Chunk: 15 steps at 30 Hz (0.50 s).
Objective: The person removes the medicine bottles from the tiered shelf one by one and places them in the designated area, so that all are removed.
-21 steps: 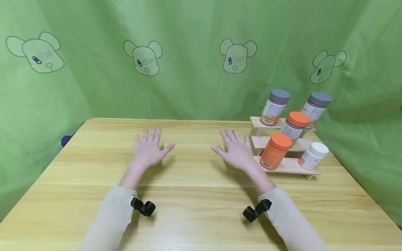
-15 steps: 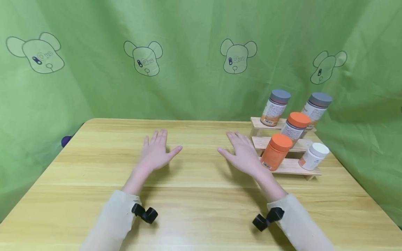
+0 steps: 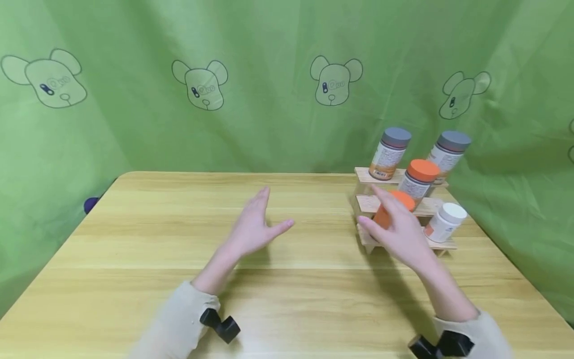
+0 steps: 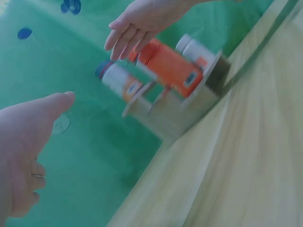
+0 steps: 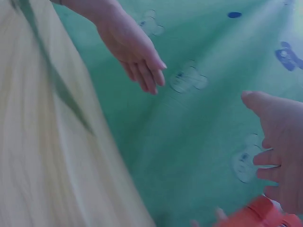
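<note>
My right hand (image 3: pixel 401 232) hovers in front of the wooden tiered rack (image 3: pixel 365 239), fingers and thumb spread apart and holding nothing. In the head view it partly covers the orange bottle with an orange lid (image 3: pixel 384 218) on the lowest step. To its right on that step stands a small white bottle (image 3: pixel 444 224). An orange-lidded bottle (image 3: pixel 417 182) sits on the middle step, and two grey-lidded bottles, one on the left (image 3: pixel 389 154) and one on the right (image 3: pixel 450 152), are on top. My left hand (image 3: pixel 251 224) is over the table's middle, fingers straight, thumb out, holding nothing.
A light wood table (image 3: pixel 134 239) spans the view. Behind and beside it hangs a green curtain (image 3: pixel 269 129) with printed bear heads. A small dark purple object (image 3: pixel 90 204) shows past the table's left edge. Black wrist cameras sit on the left cuff (image 3: pixel 219 325) and right cuff (image 3: pixel 441 345).
Both hands have moved to the right in the head view. The right hand has travelled further, from the table to the rack, and now overlaps the orange bottle. The bottles stay in place.
</note>
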### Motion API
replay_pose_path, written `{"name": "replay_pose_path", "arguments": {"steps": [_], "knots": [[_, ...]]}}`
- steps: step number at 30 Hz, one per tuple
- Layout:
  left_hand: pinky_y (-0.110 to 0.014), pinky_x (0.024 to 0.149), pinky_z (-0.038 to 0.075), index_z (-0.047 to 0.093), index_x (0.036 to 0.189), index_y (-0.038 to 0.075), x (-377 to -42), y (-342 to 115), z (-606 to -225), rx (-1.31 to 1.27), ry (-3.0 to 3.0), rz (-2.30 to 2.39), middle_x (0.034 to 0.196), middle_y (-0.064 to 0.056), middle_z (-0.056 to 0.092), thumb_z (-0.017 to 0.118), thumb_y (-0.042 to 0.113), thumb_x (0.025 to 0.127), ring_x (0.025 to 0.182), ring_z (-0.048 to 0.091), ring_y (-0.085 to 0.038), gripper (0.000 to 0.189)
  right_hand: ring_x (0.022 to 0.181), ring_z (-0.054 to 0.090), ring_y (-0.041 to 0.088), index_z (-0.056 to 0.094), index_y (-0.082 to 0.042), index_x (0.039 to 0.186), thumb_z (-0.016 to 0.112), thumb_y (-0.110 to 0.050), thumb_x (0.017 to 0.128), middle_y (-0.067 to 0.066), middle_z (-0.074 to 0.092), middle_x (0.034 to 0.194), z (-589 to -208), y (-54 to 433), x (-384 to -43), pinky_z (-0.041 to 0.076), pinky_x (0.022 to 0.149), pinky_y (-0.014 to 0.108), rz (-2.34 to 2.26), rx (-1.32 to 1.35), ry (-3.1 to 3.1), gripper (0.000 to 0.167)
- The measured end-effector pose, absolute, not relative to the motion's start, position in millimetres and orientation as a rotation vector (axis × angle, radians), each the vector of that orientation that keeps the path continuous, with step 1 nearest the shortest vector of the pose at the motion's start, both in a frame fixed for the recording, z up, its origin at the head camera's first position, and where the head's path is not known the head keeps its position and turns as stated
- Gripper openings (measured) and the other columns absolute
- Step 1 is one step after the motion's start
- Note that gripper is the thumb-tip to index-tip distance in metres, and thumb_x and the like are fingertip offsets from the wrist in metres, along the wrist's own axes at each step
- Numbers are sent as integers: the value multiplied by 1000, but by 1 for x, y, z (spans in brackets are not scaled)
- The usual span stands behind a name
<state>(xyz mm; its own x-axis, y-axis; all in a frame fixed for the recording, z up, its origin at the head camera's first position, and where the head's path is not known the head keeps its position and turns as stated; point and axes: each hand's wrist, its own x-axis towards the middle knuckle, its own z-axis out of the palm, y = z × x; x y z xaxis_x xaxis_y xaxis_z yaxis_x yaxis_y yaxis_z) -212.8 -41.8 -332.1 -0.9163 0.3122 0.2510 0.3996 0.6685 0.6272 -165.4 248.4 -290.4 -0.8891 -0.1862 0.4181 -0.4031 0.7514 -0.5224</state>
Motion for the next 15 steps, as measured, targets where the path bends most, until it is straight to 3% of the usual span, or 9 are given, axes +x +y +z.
{"name": "replay_pose_path", "arguments": {"steps": [2,5,9,15], "knots": [[-39,111,16,15,146,-1,-209,-33,-330,-601,-2733,-1180,151,-16,18,63,51,82,137,20,-29,96,128,33,41,32,-8,144,65,-22,87,23,37,141,-287,261,-160,26,99,62,948,434,-2557,67],[-39,110,20,15,147,2,-204,-20,-326,-609,-2711,-1320,151,-13,20,65,48,81,136,24,-28,95,132,31,26,32,-10,145,63,-13,88,16,37,143,-284,284,-154,27,107,39,1036,403,-2468,64],[-38,110,21,13,148,7,-201,-5,-324,-644,-2696,-1452,152,-8,19,65,49,81,136,24,-26,95,131,28,4,26,-15,147,53,-8,94,2,32,148,-281,319,-146,24,98,5,1117,346,-2433,61],[-38,110,20,12,149,9,-201,18,-327,-688,-2654,-1639,152,-7,20,67,44,82,136,24,-24,94,133,25,1,14,-12,149,39,-3,98,-3,24,151,-290,377,-141,16,104,8,1510,400,-2293,58]]}}
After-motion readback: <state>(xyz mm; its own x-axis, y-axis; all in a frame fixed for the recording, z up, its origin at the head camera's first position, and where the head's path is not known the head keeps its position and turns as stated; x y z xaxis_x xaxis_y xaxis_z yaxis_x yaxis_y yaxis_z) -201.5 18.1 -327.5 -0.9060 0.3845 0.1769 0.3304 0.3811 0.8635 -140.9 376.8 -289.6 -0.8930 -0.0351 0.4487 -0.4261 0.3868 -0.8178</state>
